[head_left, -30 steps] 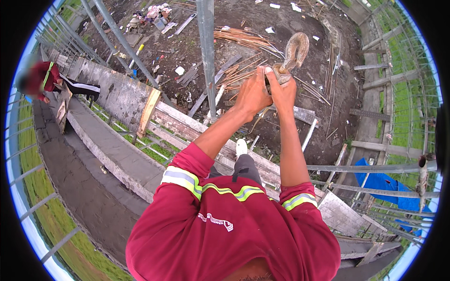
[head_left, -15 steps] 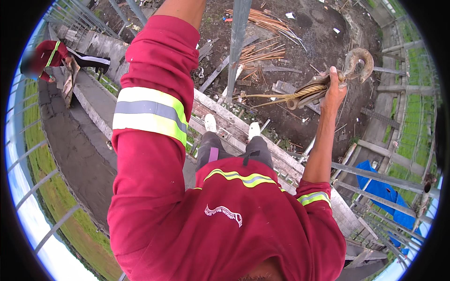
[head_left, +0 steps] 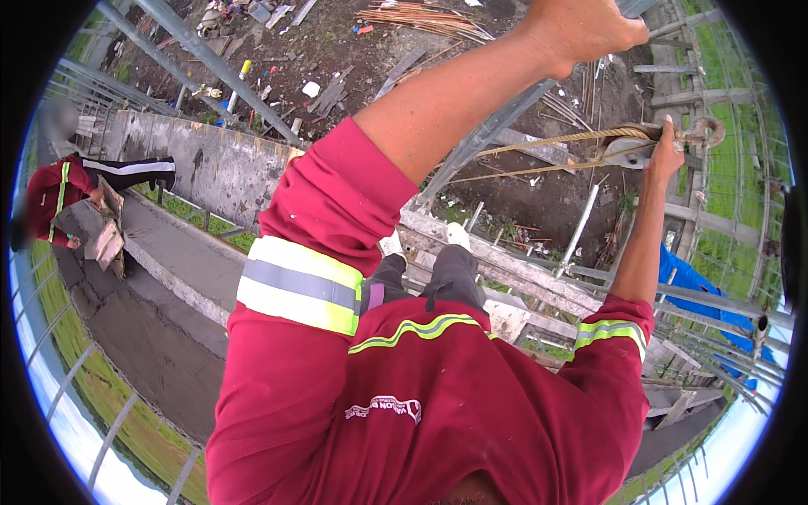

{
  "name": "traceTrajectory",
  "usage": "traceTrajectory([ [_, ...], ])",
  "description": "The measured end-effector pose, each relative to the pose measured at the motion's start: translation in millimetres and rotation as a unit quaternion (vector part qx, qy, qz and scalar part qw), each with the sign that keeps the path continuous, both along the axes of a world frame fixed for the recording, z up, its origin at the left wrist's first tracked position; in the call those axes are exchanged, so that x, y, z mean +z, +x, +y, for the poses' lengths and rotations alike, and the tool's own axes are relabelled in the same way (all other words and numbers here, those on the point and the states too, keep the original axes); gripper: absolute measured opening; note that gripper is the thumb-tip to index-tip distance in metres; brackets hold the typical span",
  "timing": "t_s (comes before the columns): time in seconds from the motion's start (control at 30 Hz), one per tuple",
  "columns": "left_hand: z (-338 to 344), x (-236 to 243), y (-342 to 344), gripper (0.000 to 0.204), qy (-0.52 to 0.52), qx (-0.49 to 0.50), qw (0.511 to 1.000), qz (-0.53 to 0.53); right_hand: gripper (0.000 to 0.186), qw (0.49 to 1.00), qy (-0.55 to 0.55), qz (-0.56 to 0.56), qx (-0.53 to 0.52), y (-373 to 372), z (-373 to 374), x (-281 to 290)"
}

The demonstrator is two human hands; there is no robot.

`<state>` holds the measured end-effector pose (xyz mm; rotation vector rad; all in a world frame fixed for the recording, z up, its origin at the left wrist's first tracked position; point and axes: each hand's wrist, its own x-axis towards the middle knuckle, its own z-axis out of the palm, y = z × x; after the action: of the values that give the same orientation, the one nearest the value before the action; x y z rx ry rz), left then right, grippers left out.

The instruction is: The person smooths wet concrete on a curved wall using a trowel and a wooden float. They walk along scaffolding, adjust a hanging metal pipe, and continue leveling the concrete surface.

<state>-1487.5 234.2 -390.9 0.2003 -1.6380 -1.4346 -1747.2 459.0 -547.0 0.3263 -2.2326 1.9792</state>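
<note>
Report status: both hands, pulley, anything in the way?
Left hand gripping metal pole. Right hand holding pulley, hook at far end. Possible snag: rope runs toward metal pole.

Outdoor construction site, scaffold poles (head_left: pixel 486 135), grey concrete (head_left: pixel 160 349), piled rods (head_left: pixel 425 20), bare dark soil (head_left: pixel 526 202)

I see the person's left hand (head_left: pixel 582 35) wrapped around a slanting grey round metal pole (head_left: pixel 488 136). Right of that pole, the right hand (head_left: pixel 665 157) grips a grey metal pulley block (head_left: pixel 629 154) bearing a rusty curved hook (head_left: pixel 707 132); tan twisted rope (head_left: pixel 581 137) stretches from the block toward the pole. Well left of the pole, a co-worker in dark red (head_left: pixel 74 187) holds a worn wooden board (head_left: pixel 109 241).
</note>
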Motion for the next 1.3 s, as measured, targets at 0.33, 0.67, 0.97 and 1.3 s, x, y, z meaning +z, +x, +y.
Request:
traceTrajectory([
  [0.33, -9, -15, -11, 0.065, -0.146, 0.034, 0.986, -0.067, 0.037, 0.995, 0.019, 0.101, -0.003, -83, -161, 40],
  [0.67, -12, -20, -12, 0.062, -0.119, -0.016, 0.992, -0.034, 0.036, 0.983, -0.068, 0.064, 0.158, -46, -301, 56],
  [0.97, -9, -14, -6, 0.068, -0.117, 0.006, 0.992, -0.036, 0.034, 0.963, -0.126, 0.043, 0.234, 0, -389, 56],
  [1.3, -4, -21, -6, 0.073, -0.114, 0.011, 0.992, -0.048, 0.031, 0.941, -0.167, 0.047, 0.289, 56, -395, 58],
])
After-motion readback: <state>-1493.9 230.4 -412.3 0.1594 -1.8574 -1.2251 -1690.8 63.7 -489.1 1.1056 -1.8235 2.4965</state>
